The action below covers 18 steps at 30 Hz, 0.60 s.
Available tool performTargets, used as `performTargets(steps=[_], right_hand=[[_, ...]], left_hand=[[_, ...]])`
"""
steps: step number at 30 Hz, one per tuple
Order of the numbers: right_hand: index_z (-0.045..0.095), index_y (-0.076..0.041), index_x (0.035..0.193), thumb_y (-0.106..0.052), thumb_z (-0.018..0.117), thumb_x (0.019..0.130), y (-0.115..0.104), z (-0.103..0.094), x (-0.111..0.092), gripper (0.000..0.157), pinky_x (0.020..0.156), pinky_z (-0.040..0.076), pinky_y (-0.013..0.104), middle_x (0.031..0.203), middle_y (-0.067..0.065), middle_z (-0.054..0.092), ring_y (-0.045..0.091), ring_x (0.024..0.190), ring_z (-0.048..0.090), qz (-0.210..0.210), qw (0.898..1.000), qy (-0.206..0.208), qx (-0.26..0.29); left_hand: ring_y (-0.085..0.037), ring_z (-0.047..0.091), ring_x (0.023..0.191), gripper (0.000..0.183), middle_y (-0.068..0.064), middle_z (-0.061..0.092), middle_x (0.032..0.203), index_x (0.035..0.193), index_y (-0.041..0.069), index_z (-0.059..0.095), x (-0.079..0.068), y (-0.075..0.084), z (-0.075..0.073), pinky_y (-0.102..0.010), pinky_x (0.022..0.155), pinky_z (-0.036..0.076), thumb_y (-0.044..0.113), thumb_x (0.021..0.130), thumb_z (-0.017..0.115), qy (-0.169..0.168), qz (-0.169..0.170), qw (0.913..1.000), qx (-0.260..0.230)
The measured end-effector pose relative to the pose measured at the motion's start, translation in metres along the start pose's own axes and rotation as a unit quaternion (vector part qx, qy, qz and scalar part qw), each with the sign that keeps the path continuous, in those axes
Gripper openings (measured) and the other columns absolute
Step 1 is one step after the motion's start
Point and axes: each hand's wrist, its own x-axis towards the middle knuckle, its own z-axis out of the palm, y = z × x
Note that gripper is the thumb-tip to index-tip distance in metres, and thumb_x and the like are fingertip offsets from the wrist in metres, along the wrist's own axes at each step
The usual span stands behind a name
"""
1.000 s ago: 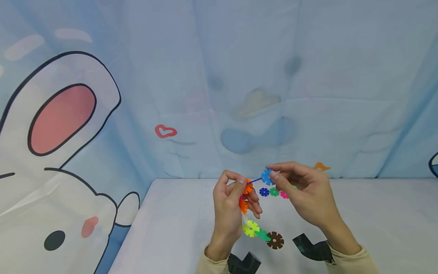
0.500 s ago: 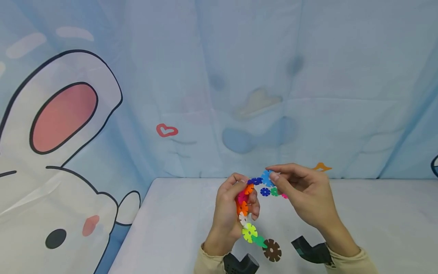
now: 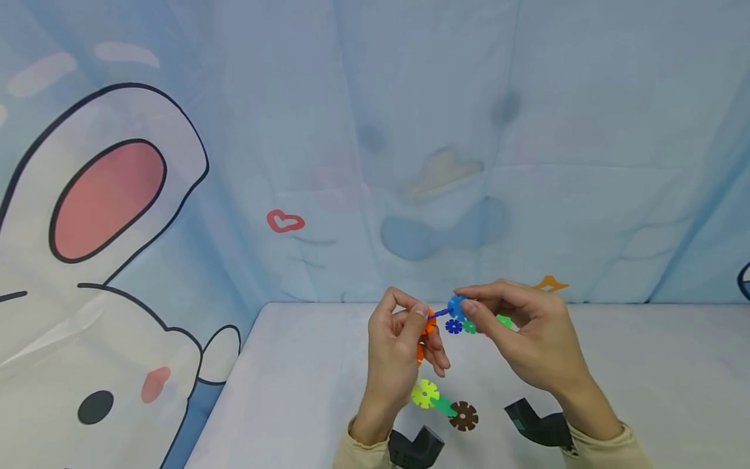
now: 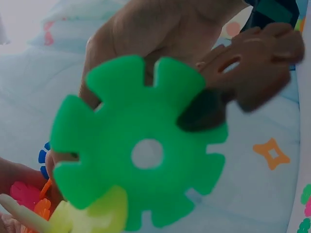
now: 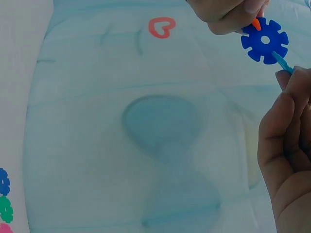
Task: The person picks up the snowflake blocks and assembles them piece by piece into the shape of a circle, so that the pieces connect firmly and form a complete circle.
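In the head view, my left hand [image 3: 391,355] pinches an orange notched plastic disc [image 3: 430,323] between thumb and fingers. A dark blue disc [image 5: 257,46] joins the orange one to a light blue disc [image 3: 456,306], which my right hand [image 3: 530,335] pinches between thumb and index finger. Below the left hand hangs the rest of the chain: a yellow disc [image 3: 425,393], a green disc [image 4: 112,150] and a brown disc [image 3: 464,416] at the end. The left hand hides part of the chain; a pink disc [image 4: 26,194] shows in the left wrist view.
Loose discs lie in a row on the white table [image 3: 293,378] behind the hands, among them a dark blue one [image 3: 454,326] and a light green one [image 3: 504,321]. A printed blue curtain [image 3: 351,163] hangs behind. Each wrist wears a black camera [image 3: 536,423].
The left hand tilted the chain, turning the dark blue disc's face partly into view, then turned it back nearly edge-on. The brown end swung nearer and back. The right hand hardly moved.
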Motion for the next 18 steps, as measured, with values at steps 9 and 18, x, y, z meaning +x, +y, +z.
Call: performTargets(steps=[9,18], right_hand=[[0.08,-0.004,0.11,0.018,0.071,0.089,0.0,0.001,-0.002,0.032,0.058,0.051,0.021,0.081,-0.004,0.071,0.01,0.065,0.061,-0.013,1.0,0.003,0.028],[0.078,-0.005,0.111,0.016,0.069,0.093,-0.011,0.002,-0.002,0.029,0.066,0.058,0.017,0.085,-0.001,0.072,0.012,0.072,0.066,0.012,0.999,-0.003,0.04]], left_hand=[[-0.008,0.063,0.045,0.013,-0.048,0.044,0.071,0.101,0.003,0.048,0.001,0.001,-0.005,-0.024,0.047,0.058,0.011,0.111,0.05,-0.024,-0.012,0.9994,-0.021],[-0.028,0.059,0.04,0.015,-0.033,0.054,0.062,0.102,-0.01,0.044,0.001,0.001,-0.008,-0.038,0.039,0.058,0.002,0.111,0.047,-0.059,0.126,0.9895,0.041]])
